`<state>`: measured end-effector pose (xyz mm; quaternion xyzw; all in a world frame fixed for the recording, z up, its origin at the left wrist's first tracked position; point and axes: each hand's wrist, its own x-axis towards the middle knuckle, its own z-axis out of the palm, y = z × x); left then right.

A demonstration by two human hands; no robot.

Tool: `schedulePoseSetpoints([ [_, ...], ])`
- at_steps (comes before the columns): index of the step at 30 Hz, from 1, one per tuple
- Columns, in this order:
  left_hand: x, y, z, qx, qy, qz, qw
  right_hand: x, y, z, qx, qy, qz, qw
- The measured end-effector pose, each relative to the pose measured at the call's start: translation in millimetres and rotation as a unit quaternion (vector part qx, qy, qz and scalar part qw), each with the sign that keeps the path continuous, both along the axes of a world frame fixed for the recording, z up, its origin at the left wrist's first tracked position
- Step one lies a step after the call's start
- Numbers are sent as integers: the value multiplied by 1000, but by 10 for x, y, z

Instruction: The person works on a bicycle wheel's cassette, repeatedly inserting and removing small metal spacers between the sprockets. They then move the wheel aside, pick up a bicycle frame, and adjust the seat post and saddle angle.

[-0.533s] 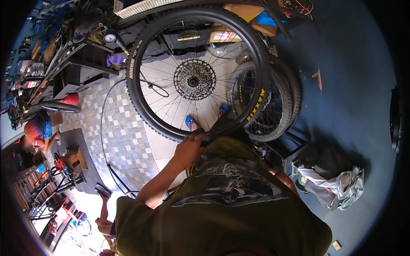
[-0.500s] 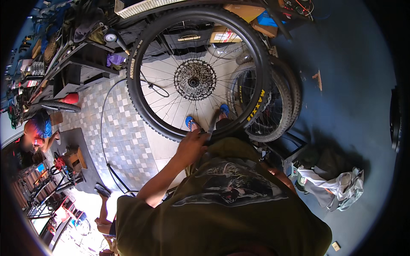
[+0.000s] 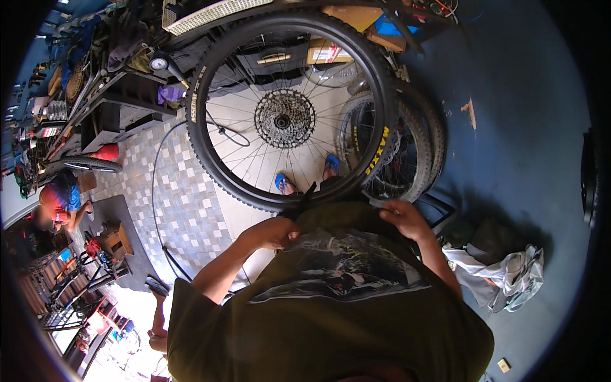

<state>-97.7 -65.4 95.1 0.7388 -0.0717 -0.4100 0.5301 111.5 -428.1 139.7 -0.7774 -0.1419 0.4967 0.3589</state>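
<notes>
A bicycle wheel with a black knobbly tire (image 3: 198,137) stands in front of me, its large cassette (image 3: 284,119) at the middle. My left hand (image 3: 275,233) is closed, its fingers curled against the left side of my dark green shirt (image 3: 356,254). On the other side, my right hand (image 3: 405,219) is closed at the shirt's right edge. Both hands are apart from the wheel. A dark narrow strip (image 3: 308,193) sticks up at the tire's lower edge, near the shirt hem; its kind is unclear.
More bicycle wheels (image 3: 420,153) stand at the right of the large wheel. A crowded workbench (image 3: 137,118) with a pressure gauge (image 3: 159,63) lies left. A black hose (image 3: 153,191) runs over the tiled floor. Another person (image 3: 60,200) crouches far left. Grey cloth (image 3: 509,280) lies right.
My left hand has let go of the dark strip and moved down and left to the shirt. My right hand has risen into view at the shirt's right side. The wheel stays upright.
</notes>
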Motion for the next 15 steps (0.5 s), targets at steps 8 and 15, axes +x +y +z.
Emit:
schedulePoseSetpoints([
  [8, -777, -62, 668, 79, 328, 110, 935, 195, 1886, -469, 154, 15, 457, 876],
  [15, -966, -537, 854, 67, 388, 153, 907, -375, 2165, -1029, 185, 103, 546, 810],
])
